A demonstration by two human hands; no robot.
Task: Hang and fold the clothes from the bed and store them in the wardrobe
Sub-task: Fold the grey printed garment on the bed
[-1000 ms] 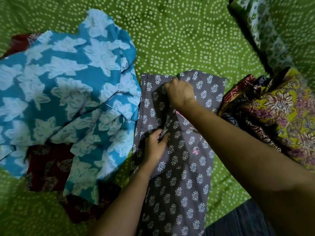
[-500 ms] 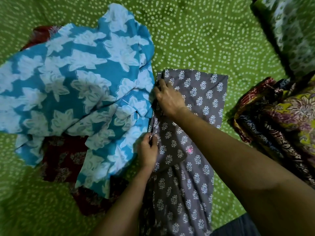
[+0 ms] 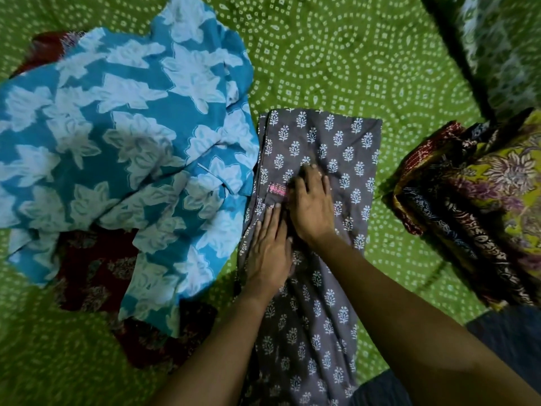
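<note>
Left hand (image 3: 269, 253) and right hand (image 3: 313, 206) press flat on the grey garment (image 3: 330, 303), fingers (image 3: 270, 221) straight. It lies on the bed (image 3: 351, 68) beside a blue garment (image 3: 117, 142).

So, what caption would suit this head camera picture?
Left hand and right hand press flat on a grey printed garment on the green bedspread.

Left hand (image 3: 270, 253) flat, palm down, fingers straight. Right hand (image 3: 311, 209) flat just beside it, slightly farther, fingers spread.
</note>
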